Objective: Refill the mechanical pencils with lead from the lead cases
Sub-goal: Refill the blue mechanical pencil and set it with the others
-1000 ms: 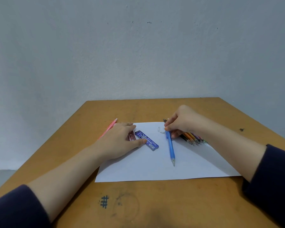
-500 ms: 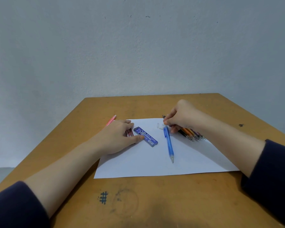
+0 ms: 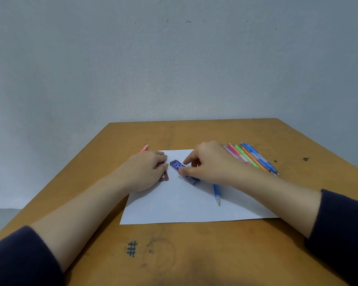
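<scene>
Two lead cases lie on the white paper sheet (image 3: 184, 207). The right hand (image 3: 211, 164) pinches the blue rectangular lead case (image 3: 177, 165) between thumb and forefinger. The left hand (image 3: 145, 170) rests on the red lead case (image 3: 164, 176), fingers bent. One blue mechanical pencil (image 3: 217, 193) lies on the sheet, five coloured pencils (image 3: 254, 159) are fanned to the right, and one pink pencil (image 3: 144, 148) lies to the left.

The table (image 3: 194, 254) was matt brown wood, scuffed and ink-stained, with a smooth white paper sheet (image 3: 174, 207) on it. On the sheet, the blue lead case (image 3: 177, 165) looked like glossy plastic, the blue pencil (image 3: 217, 193) see-through plastic. The pencil bunch (image 3: 254, 159) right of the sheet was shiny plastic too.
</scene>
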